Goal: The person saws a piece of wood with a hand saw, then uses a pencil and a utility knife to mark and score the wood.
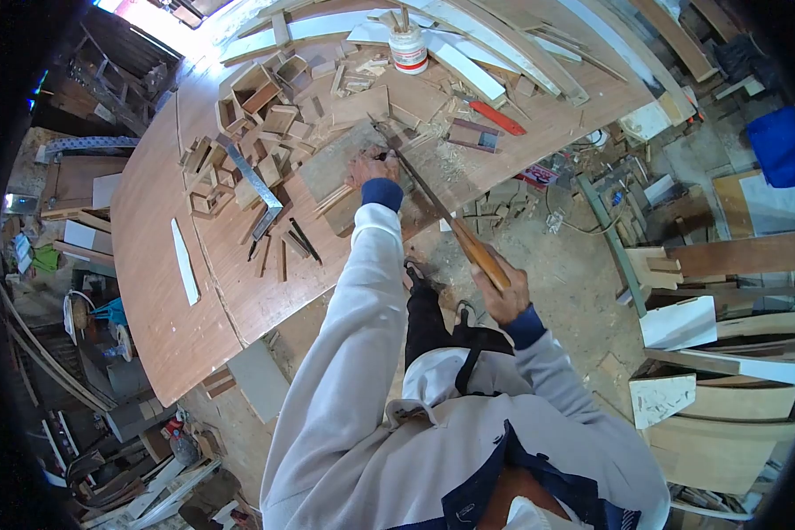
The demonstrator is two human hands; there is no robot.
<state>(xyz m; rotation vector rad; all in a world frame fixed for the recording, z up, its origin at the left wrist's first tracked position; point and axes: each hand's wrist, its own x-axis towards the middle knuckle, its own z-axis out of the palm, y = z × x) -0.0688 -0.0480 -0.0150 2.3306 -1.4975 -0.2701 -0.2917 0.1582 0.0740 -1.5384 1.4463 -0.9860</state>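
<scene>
My right hand (503,291) is wrapped round the straight wooden handle of a long, narrow-bladed hand saw (428,193). Its blade slants up and left across the table edge, close beside my left hand (374,168). That hand is closed, pressing down on thin wooden strips (331,200), whose ends stick out to its lower left. Beneath the strips lies a worn flat board (322,172); my fingers partly hide where blade and strips meet. Wood shavings (450,159) are scattered right of the blade.
Small wooden box frames (208,177) and a metal square (254,177) lie left on the table (150,291). A red-handled tool (499,117) and a white jar (407,51) holding sticks are farther back. Timber offcuts (680,322) crowd the floor at right.
</scene>
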